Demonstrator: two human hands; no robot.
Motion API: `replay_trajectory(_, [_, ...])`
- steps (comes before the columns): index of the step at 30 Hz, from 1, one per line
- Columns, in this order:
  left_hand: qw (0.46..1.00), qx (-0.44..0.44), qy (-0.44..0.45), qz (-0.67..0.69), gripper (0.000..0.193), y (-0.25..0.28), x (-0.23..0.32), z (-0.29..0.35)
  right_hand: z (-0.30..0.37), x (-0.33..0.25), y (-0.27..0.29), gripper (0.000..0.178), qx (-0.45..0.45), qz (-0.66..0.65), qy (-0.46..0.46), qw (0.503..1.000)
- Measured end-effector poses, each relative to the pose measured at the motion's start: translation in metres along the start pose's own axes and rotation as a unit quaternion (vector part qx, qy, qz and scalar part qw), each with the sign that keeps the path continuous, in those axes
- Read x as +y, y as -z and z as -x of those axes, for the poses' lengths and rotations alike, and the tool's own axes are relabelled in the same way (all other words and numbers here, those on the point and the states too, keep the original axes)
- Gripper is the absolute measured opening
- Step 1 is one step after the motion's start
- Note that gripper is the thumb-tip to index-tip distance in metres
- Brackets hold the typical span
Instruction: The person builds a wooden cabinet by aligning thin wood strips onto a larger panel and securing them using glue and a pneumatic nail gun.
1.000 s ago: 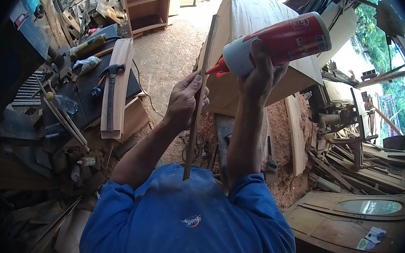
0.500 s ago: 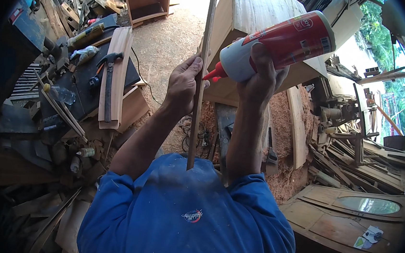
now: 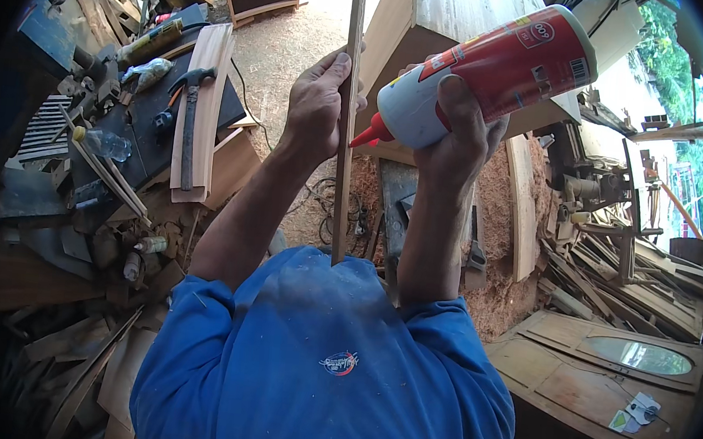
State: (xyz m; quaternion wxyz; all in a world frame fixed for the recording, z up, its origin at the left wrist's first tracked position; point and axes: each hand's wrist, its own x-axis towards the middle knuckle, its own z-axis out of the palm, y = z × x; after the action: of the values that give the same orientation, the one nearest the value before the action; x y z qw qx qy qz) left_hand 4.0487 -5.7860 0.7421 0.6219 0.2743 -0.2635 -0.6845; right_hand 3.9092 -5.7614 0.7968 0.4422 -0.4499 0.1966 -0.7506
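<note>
My left hand [image 3: 321, 104] grips a long, thin wooden strip [image 3: 343, 169], which stands nearly upright in the picture, its lower end close to my blue shirt. In my right hand [image 3: 462, 133] is a red and white glue bottle [image 3: 507, 66], tilted so that its red nozzle points down to the left. The nozzle tip [image 3: 353, 143] meets or nearly meets the strip's edge, a little below my left fingers. Whether glue is coming out is too small to tell.
A pale wooden cabinet [image 3: 470, 12] stands just beyond the bottle. To the left, a hammer [image 3: 189, 122] lies on boards [image 3: 211, 73] beside a plastic water bottle [image 3: 105, 144]. Scrap wood [image 3: 639, 278] and a wooden door with an oval pane [image 3: 556, 363] are at right.
The nozzle has moved slightly down along the strip, away from my left fingers. Both hands keep their hold; the strip and the whole view have shifted a little.
</note>
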Motion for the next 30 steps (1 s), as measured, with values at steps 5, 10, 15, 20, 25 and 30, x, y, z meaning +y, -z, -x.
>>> replay_trajectory(5, [0.999, 0.044, -0.019, -0.02, 0.037, -0.001, 0.002, -0.007, 0.012, -0.005, -0.002, 0.04, 0.009, 0.006, -0.039, 0.999])
replay_trajectory(10, [0.998, 0.047, -0.048, 0.001, 0.036, 0.005, 0.003, -0.016, 0.021, -0.007, 0.0, 0.042, 0.002, 0.027, -0.04, 0.999])
replay_trajectory(15, [0.997, 0.049, -0.063, 0.015, 0.034, 0.011, 0.009, -0.023, 0.029, -0.01, 0.0, 0.042, -0.016, 0.015, -0.058, 0.998])
replay_trajectory(20, [0.992, 0.097, -0.074, 0.009, 0.034, 0.014, 0.013, -0.03, 0.036, -0.012, 0.0, 0.042, -0.024, 0.025, -0.068, 0.997])
replay_trajectory(25, [0.989, 0.105, -0.095, 0.034, 0.033, 0.025, 0.018, -0.039, 0.041, -0.015, 0.0, 0.042, -0.015, 0.007, -0.09, 0.996])
replay_trajectory(30, [0.986, 0.126, -0.099, 0.046, 0.033, 0.029, 0.022, -0.047, 0.044, -0.017, 0.014, 0.053, -0.052, 0.066, -0.076, 0.994])
